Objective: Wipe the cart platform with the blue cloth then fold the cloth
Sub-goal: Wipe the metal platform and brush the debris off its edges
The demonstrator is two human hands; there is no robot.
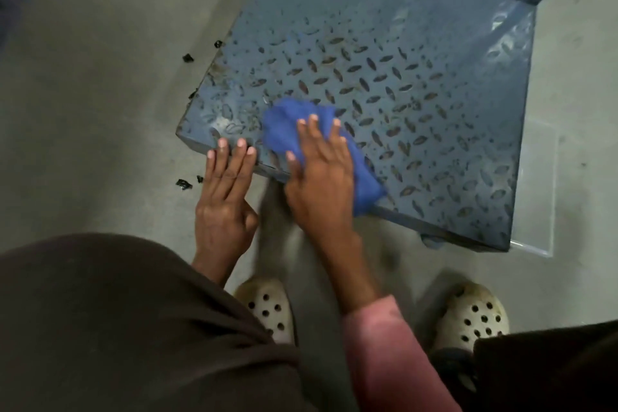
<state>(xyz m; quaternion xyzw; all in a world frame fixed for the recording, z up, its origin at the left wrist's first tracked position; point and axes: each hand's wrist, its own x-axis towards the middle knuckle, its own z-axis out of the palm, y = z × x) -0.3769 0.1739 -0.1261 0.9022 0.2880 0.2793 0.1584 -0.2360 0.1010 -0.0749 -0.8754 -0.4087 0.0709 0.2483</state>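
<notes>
Concrete floor point(100, 110) surrounds the cart platform point(434, 77), where the right hand point(317, 184) presses the blue cloth point(284, 130) flat near its front edge, left hand point(224, 204) flat beside it; wiping step, far half likely next.

- Blue cloth point(284, 130): crumpled and soft, pressed flat under the fingers point(314, 134) of the right hand point(321, 184), showing beyond the fingertips and to their right.
- Cart platform point(418, 77): blue-grey metal tread plate, worn and rust-spotted; the fingers point(242, 160) of the left hand point(224, 207) touch its front edge.
</notes>
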